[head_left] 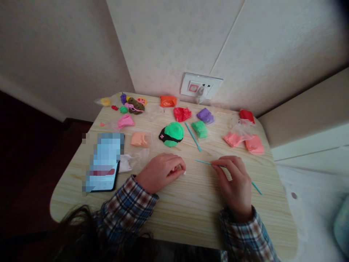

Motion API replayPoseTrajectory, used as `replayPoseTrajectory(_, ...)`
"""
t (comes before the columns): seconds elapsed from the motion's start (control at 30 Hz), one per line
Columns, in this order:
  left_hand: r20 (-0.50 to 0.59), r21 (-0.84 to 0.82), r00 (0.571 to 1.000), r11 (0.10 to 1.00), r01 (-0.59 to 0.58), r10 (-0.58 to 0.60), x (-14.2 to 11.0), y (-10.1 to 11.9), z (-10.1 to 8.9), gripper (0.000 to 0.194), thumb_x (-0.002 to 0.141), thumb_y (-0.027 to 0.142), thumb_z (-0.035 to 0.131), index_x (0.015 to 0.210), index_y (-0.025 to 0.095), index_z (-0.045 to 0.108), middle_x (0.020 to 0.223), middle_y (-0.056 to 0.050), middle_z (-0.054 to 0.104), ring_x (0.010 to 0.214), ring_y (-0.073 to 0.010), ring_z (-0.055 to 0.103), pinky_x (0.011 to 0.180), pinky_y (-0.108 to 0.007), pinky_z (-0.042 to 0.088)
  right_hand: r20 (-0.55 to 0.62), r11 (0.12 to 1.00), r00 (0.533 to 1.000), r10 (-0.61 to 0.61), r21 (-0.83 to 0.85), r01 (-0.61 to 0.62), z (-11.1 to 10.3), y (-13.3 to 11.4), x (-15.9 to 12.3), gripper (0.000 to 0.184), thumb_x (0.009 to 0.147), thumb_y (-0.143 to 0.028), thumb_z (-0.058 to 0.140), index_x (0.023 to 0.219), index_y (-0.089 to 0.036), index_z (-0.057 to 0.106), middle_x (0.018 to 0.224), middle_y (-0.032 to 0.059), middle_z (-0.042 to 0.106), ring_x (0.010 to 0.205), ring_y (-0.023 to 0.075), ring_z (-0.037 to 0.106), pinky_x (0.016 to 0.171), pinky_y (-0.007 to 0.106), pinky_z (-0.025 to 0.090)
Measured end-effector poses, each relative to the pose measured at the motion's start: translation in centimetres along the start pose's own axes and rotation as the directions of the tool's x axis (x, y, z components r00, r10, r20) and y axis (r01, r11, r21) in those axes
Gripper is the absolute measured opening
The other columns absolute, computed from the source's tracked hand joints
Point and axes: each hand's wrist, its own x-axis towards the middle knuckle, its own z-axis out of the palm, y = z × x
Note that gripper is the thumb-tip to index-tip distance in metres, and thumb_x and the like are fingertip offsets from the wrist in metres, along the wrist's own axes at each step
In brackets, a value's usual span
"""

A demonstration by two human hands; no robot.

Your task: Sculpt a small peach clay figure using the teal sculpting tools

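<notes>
My left hand (163,171) rests over the wooden table, thumb and fingertips pinched on a tiny white piece (184,172) that looks like clay. In my right hand (233,183) is a thin teal modelling tool (203,162), its pointed end turned left toward my left hand. A second teal stick (256,188) lies partly hidden behind the right hand. Just beyond both hands sits a green and black clay figure (173,134) with a small pink mark on its black part. Another teal modelling tool (193,136) lies to the right of that figure.
A phone (105,163) lies at the left, by a white clay packet (125,163). Several clay packets spread across the back, including an orange one (168,101) and a purple one (205,115). Small finished clay pieces (135,105) sit back left. A wall socket (201,87) holds a plug.
</notes>
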Motion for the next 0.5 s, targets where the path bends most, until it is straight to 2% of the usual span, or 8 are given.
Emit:
replayPoseTrajectory(0.17, -0.092, -0.22, 0.988, 0.97, 0.104, -0.127, -0.1, 0.5, -0.5, 0.009, 0.085, 0.018, 0.055, 0.085, 0.014, 0.063, 0.061, 0.006, 0.046, 0.056, -0.0094, 0.044, 0.055, -0.021, 0.034, 0.159, 0.999, 0.987, -0.006, -0.036, 0.012, 0.9, -0.4, 0.0, 0.017, 0.089, -0.014, 0.048, 0.1, -0.021, 0.06, 0.096, 0.007, 0.06, 0.092, 0.0221, 0.053, 0.079, 0.039, 0.042)
replayPoseTrajectory(0.3, -0.095, -0.342, 0.979, 0.929, 0.139, -0.182, 0.0, 0.5, -0.5, 0.009, 0.082, 0.021, 0.058, 0.088, 0.016, 0.063, 0.059, 0.008, 0.041, 0.053, -0.0084, 0.04, 0.052, -0.021, 0.032, 0.128, 0.994, 0.991, 0.036, -0.106, -0.022, 0.9, -0.8, 0.1, 0.028, 0.089, -0.018, 0.049, 0.116, -0.022, 0.056, 0.111, 0.01, 0.058, 0.101, 0.0264, 0.051, 0.083, 0.044, 0.038)
replayPoseTrajectory(0.37, -0.106, -0.365, 0.974, 0.919, 0.148, -0.199, 0.0, 0.5, -0.4, 0.008, 0.081, 0.021, 0.06, 0.085, 0.015, 0.062, 0.058, 0.008, 0.039, 0.053, -0.0082, 0.04, 0.053, -0.02, 0.032, 0.134, 0.997, 0.99, 0.033, -0.072, -0.023, 1.0, -1.5, 0.1, 0.028, 0.089, -0.02, 0.05, 0.116, -0.023, 0.055, 0.113, 0.0097, 0.057, 0.104, 0.0267, 0.051, 0.085, 0.044, 0.037)
replayPoseTrajectory(0.5, -0.108, -0.365, 0.975, 0.92, 0.145, -0.196, 0.1, 0.7, -0.1, 0.007, 0.081, 0.022, 0.058, 0.082, 0.016, 0.061, 0.057, 0.008, 0.04, 0.053, -0.0086, 0.04, 0.052, -0.021, 0.031, 0.22, 0.997, 0.975, -0.016, 0.081, -0.002, 1.6, -3.6, 0.4, 0.02, 0.089, -0.026, 0.052, 0.108, -0.025, 0.058, 0.115, 0.0074, 0.058, 0.108, 0.0257, 0.051, 0.088, 0.043, 0.036)
